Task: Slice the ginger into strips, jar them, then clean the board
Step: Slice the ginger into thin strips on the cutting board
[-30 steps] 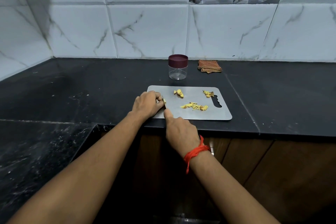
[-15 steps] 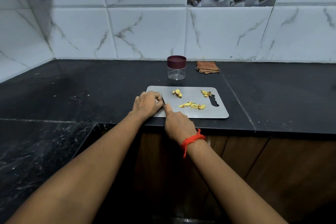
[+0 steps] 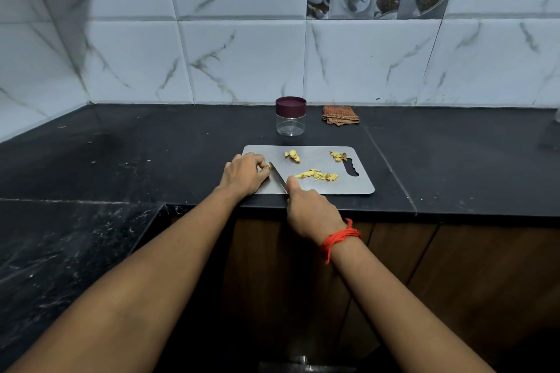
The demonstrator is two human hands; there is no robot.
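A yellow ginger nub [image 3: 268, 165] is pinched by the left hand [image 3: 245, 174], and a steel knife [image 3: 278, 178] is gripped by the right hand [image 3: 312, 212]. Slicing is in hand, and a thin downward cut is called for.

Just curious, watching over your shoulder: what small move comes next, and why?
Probably press the knife down through the ginger piece the left hand pinches on the cutting board: the right hand holds the blade's tip right at it, and more ginger chunks lie further back.

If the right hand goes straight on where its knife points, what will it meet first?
Most likely the ginger piece pinched by the left hand: the knife in the right hand points at it, tip almost there. Whether they touch, I cannot tell.
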